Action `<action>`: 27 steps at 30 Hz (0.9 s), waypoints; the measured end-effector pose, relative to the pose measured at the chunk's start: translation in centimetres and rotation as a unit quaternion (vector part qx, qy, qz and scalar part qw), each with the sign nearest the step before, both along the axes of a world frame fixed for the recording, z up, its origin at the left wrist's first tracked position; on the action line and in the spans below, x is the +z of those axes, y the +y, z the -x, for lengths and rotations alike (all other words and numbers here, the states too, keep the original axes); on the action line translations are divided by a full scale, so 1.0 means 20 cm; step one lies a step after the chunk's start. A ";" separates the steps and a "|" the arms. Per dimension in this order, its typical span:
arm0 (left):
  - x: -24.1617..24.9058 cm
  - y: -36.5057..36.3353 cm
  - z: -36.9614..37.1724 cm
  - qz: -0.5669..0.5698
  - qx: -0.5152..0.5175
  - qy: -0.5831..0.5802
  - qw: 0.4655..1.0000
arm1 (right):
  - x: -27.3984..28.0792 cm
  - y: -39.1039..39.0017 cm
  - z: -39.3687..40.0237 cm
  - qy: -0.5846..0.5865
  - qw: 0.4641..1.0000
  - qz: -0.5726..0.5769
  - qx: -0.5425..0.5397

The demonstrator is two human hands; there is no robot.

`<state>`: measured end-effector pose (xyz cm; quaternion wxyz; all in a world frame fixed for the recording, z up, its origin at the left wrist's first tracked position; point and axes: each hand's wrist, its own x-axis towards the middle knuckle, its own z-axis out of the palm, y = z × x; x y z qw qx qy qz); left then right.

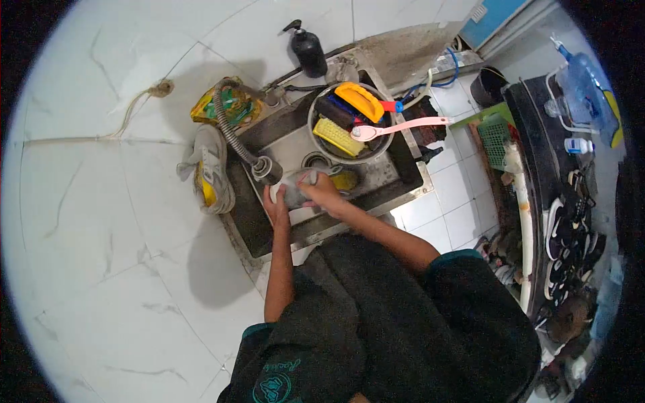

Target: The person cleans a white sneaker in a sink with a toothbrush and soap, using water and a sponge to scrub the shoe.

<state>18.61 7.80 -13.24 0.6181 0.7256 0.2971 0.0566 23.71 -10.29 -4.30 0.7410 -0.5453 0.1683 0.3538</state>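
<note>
My left hand [277, 207] is closed round one end of a wet-looking grey-white shoe [293, 195], held low over the metal sink [277, 149]. My right hand [324, 193] presses against the shoe's other end, its fingers closed. A pale piece sticks up between those fingers; whether it is part of the shoe or a brush handle I cannot make out. The head of a flexible tap [267, 169] hangs just above my left hand. Beyond my right hand, a metal bowl [312, 138] holds a yellow brush [338, 137], an orange-handled brush [361, 101] and a pink-handled brush [410, 124].
On the sink's left rim rests a grey sneaker [213, 168] with yellow inside. Behind the tap lies a yellow-green bag [225, 107]. A black pump bottle [309, 55] stands at the back. Along the right, a dark shelf [537, 171] carries a white bottle [578, 146] and several shoes.
</note>
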 end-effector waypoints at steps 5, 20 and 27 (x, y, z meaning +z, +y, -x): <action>0.03 -0.01 0.00 0.057 0.026 -0.002 0.998 | 0.05 0.05 -0.01 -0.020 0.998 0.054 0.000; 0.13 -0.08 -0.07 0.091 -0.024 -0.032 0.995 | 0.03 0.01 -0.02 -0.003 0.997 0.058 -0.051; 0.18 -0.12 -0.08 0.107 -0.060 -0.056 0.991 | -0.02 0.01 0.01 -0.009 0.997 0.041 -0.063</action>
